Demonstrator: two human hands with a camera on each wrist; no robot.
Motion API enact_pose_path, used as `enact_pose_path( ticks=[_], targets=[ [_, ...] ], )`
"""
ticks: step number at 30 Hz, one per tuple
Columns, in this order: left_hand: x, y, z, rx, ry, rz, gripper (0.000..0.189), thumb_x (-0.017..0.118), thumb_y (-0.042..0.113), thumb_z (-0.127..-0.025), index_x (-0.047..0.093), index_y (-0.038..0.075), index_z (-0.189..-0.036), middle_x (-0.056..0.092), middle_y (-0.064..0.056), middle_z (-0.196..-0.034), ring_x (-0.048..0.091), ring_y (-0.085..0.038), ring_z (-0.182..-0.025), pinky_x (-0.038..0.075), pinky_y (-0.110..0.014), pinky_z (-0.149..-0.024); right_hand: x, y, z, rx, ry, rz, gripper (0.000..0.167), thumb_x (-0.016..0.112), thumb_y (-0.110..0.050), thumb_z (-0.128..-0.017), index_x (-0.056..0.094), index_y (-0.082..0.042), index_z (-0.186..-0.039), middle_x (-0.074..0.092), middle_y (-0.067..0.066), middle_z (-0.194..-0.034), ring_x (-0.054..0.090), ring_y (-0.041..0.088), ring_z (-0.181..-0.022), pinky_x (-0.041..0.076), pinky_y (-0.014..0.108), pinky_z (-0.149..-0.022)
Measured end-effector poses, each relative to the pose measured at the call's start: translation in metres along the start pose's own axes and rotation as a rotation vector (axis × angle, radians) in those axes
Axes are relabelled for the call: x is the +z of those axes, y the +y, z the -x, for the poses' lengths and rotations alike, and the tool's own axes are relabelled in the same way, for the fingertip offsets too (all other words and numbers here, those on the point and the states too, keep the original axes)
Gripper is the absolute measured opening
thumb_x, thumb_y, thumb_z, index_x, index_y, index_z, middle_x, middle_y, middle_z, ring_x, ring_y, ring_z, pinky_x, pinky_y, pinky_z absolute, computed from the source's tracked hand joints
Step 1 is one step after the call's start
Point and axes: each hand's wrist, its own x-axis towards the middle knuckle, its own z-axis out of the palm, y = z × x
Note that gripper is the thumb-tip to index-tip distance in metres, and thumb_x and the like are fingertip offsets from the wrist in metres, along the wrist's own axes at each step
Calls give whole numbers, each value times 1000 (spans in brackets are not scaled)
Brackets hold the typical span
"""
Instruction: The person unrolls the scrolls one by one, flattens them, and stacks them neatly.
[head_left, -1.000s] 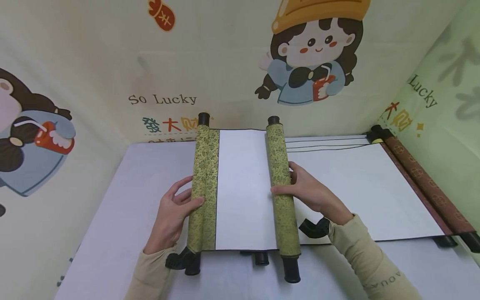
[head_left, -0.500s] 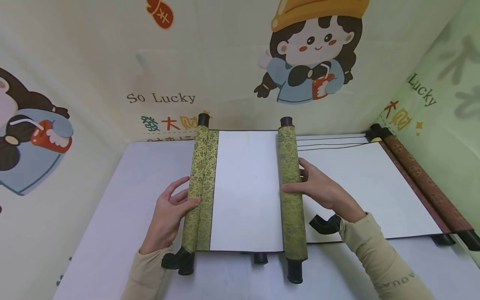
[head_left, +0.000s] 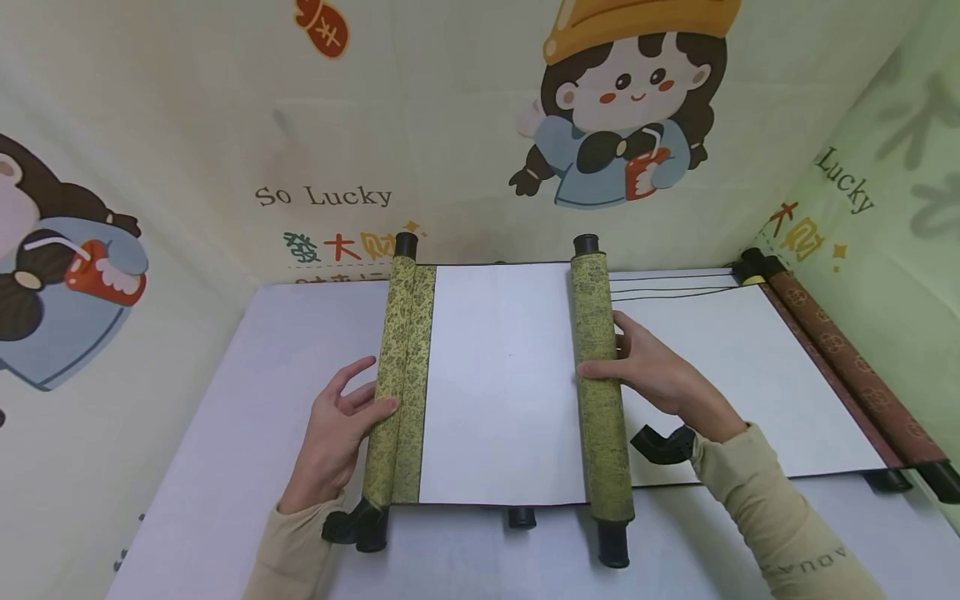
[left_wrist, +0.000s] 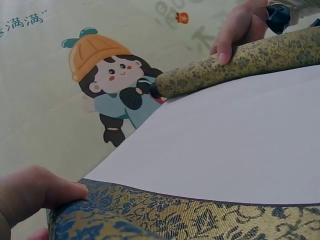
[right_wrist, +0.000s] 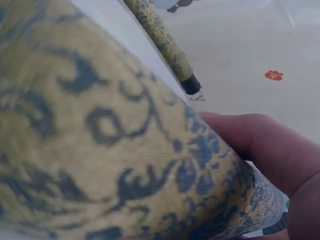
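Observation:
A hanging scroll with gold-green floral brocade and black rod ends is held partly unrolled, its blank white paper (head_left: 502, 383) stretched between two rolls. My left hand (head_left: 330, 437) grips the left roll (head_left: 392, 375), thumb in front and fingers behind. On the other side my right hand (head_left: 667, 375) holds the thicker right roll (head_left: 603, 433) the same way. In the left wrist view the left thumb (left_wrist: 60, 190) presses on the brocade, and the right hand (left_wrist: 245, 30) shows on the far roll. The right wrist view has the right thumb (right_wrist: 260, 140) against the patterned roll.
A second scroll with red-brown brocade (head_left: 855, 358) lies at the right of the white table (head_left: 300, 333), its white sheet (head_left: 735, 383) running left beneath the held scroll. A black rod end (head_left: 522, 517) pokes out below. A printed cloth backdrop (head_left: 450, 125) stands behind.
My right hand has moved right with its roll, widening the bare white paper between the two rolls. The left hand has shifted slightly left and holds its roll nearly still.

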Motion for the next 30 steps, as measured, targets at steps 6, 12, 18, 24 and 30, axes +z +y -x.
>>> enact_pose_path(
  ticks=[6, 12, 18, 24, 30],
  targets=[
    [0, 0, 0, 3, 9, 0, 75, 73, -1, -87, 37, 16, -150, 62, -16, -127, 69, -15, -101, 58, -28, -83, -7, 1, 1, -1, 17, 28, 99, 73, -14, -89, 1, -7, -157, 35, 31, -144, 47, 38, -126, 46, 41, -99],
    [-1, 1, 2, -4, 18, -3, 74, 72, 0, -88, 35, 15, -150, 59, -20, -131, 70, -13, -98, 58, -27, -82, -12, 0, 1, -1, 26, 38, 94, 70, -13, -91, 2, -2, -155, 37, 31, -142, 45, 38, -127, 46, 39, -99],
    [-3, 0, 2, -9, 25, 6, 73, 73, 1, -88, 35, 15, -149, 64, -13, -122, 70, -15, -95, 58, -28, -81, -15, -1, 3, 4, 41, 72, 97, 71, -16, -91, 1, -2, -155, 38, 31, -141, 47, 38, -125, 47, 40, -99],
    [-8, -3, 2, -25, 34, 29, 76, 75, 3, -87, 35, 15, -151, 65, -11, -123, 70, -16, -97, 59, -30, -82, -20, -2, 6, 24, 69, 90, 94, 71, -20, -92, 3, -3, -156, 38, 30, -140, 49, 37, -122, 47, 39, -98],
    [-11, -5, 3, -29, 33, 48, 76, 74, 1, -87, 34, 14, -151, 68, -6, -117, 70, -14, -96, 58, -28, -81, -25, -2, 8, 20, 70, 106, 94, 69, -20, -94, 1, -2, -156, 38, 30, -138, 48, 36, -122, 47, 39, -97]
  ],
)
